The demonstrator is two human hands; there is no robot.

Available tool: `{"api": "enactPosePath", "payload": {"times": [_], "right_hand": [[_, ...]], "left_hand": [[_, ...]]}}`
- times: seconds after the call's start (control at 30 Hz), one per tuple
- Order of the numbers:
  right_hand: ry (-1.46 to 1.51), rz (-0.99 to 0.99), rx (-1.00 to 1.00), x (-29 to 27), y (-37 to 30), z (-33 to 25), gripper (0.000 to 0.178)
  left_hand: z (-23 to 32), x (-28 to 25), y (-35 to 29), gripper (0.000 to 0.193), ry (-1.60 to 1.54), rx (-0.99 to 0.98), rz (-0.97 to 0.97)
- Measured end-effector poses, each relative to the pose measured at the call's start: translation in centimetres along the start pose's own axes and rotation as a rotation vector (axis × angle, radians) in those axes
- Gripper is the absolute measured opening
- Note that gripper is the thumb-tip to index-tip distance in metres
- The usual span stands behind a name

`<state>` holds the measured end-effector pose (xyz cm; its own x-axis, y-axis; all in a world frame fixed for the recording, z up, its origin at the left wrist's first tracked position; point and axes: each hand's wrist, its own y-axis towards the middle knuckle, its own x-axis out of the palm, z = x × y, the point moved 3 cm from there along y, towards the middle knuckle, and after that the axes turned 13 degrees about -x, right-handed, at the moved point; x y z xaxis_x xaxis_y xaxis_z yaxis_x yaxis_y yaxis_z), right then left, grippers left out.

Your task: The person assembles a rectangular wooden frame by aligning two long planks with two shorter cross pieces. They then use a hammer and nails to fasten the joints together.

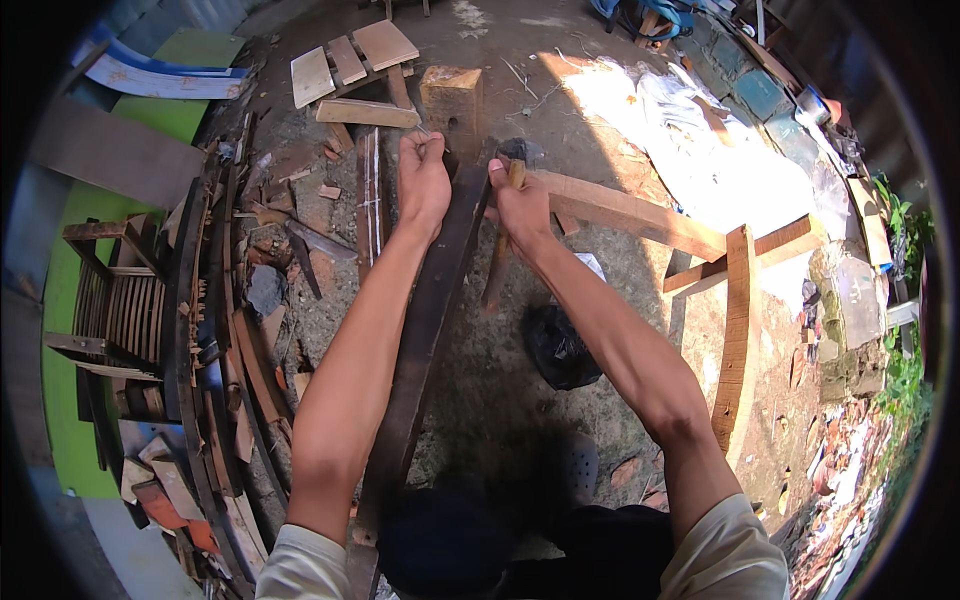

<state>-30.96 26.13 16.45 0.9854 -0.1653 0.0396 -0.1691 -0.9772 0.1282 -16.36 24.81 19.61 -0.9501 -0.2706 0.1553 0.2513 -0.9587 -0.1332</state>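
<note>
A long dark wooden beam (432,320) runs away from me between my forearms. Over its far end, on the left side, my left hand (424,185) is closed in a pinch on a thin metal piece, mostly hidden by the fingers. Just right of the beam, my right hand (522,208) grips a hammer by its wooden handle (497,268). The handle's lower end points down toward me, and a dark head shows above the fist. A squared wooden block (452,100) stands beyond both hands.
Right of the beam lie a black plastic bag (563,348) and a joined timber frame (640,215). Scrap boards (240,350) and a slatted wooden piece (120,315) crowd the left. A small stool-like piece (355,65) sits far ahead; white sheeting (680,150) lies far right.
</note>
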Motion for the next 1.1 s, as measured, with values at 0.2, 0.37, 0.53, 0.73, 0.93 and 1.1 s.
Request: {"api": "enactPosePath", "payload": {"times": [0.2,0.37,0.53,0.73,0.93,1.1], "right_hand": [[-0.205,-0.004,-0.288,0.7,0.0,-0.3,0.039],[-0.319,0.124,-0.521,0.5,-0.1,0.2,0.04],[-0.079,-0.006,-0.209,-0.3,0.3,0.7,0.04],[0.241,-0.12,0.172,-2.4,0.8,-3.0,0.039],[0.451,-0.279,0.112,-4.7,0.7,-3.9,0.037],[0.319,-0.277,0.017,-4.2,-0.8,-3.5,0.031]], "left_hand": [[0.5,-1.0,-0.3,0.006,0.043,0.079,0.058],[2.7,1.3,-3.9,0.022,0.612,0.573,0.251],[4.2,2.8,-6.9,0.015,0.834,0.915,0.418],[3.8,2.3,-6.8,0.01,0.924,0.814,0.11],[4.0,4.2,-6.7,0.01,1.071,0.817,0.07],[3.4,3.3,-6.8,0.017,1.068,0.758,0.019]]}}
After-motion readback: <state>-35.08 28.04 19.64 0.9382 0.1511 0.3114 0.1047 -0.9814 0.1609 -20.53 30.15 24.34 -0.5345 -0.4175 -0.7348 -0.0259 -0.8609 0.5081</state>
